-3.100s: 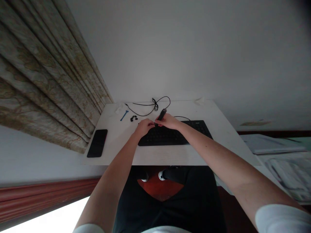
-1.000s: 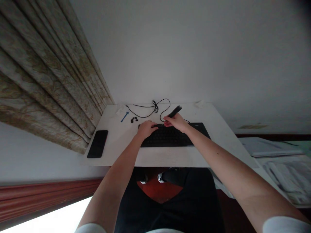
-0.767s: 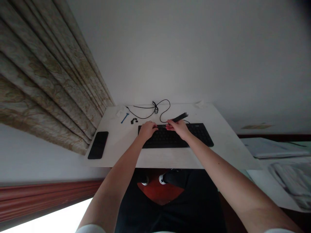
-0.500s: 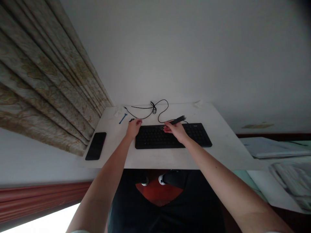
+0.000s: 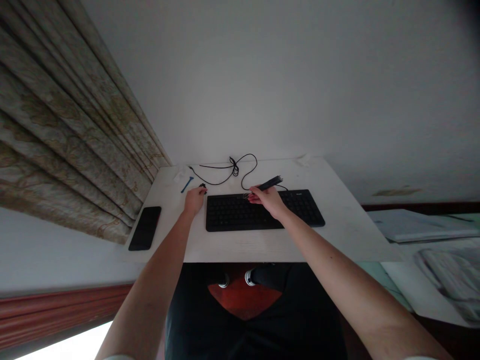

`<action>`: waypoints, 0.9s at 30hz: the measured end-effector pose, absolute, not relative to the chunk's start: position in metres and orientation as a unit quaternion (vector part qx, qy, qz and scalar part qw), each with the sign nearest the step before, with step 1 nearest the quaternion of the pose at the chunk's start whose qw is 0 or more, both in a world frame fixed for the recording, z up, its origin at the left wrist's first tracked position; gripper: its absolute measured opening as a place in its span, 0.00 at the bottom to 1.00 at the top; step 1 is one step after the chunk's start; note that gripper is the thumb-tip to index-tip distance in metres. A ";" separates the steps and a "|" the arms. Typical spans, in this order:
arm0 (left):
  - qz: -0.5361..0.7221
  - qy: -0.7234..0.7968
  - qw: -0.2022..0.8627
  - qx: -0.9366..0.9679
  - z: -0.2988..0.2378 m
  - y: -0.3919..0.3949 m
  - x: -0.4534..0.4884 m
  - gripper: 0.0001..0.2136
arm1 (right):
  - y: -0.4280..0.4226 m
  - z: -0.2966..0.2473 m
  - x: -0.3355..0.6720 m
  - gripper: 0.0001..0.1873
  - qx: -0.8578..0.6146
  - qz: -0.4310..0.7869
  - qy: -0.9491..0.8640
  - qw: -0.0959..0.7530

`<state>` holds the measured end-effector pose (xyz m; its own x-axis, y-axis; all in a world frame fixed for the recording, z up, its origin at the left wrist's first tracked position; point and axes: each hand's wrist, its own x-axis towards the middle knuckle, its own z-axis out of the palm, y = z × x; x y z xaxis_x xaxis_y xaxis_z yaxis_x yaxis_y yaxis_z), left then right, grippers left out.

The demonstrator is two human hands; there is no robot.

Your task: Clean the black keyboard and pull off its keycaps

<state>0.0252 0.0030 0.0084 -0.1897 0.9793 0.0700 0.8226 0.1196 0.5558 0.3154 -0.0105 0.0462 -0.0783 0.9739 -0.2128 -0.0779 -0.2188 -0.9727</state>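
The right hand (image 5: 267, 199) grips a black pen-shaped tool (image 5: 270, 183) above the keyboard (image 5: 262, 214). At the keyboard's ten o'clock, the curled left hand (image 5: 195, 201) touches small black pieces (image 5: 203, 186); any grip is unclear. A phone (image 5: 144, 228) lies at nine o'clock, a black cable (image 5: 232, 167) at twelve.

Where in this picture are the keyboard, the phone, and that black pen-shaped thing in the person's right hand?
Keyboard (image 5: 262, 212): head view, on its keys.
Phone (image 5: 144, 228): head view, on its dark screen.
Black pen-shaped tool (image 5: 273, 183): head view, on its barrel, beyond the fingers.

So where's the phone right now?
In the head view, the black smartphone lies at the desk's left end, left of the left hand and keyboard.
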 end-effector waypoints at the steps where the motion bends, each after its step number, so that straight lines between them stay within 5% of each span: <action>1: 0.247 0.732 0.160 0.615 0.010 0.004 0.026 0.14 | -0.010 0.047 0.316 0.05 -0.513 0.590 -0.440 0.442; 8: 0.303 0.755 0.214 0.541 0.020 0.004 0.027 0.15 | -0.010 0.047 0.319 0.05 -0.516 0.588 -0.447 0.434; 14: 0.310 0.691 0.073 0.649 0.028 -0.019 0.065 0.15 | -0.003 0.043 0.319 0.10 -0.522 0.557 -0.500 0.409; 27: 0.183 0.522 0.110 0.826 0.029 -0.047 0.115 0.13 | 0.027 0.057 0.296 0.14 -0.525 0.389 -0.724 0.221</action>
<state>0.1145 -0.0475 0.0287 0.3882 0.9022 0.1881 0.8213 -0.4313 0.3735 0.2956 0.0274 0.0568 -0.3497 0.9327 -0.0879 0.5883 0.1456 -0.7954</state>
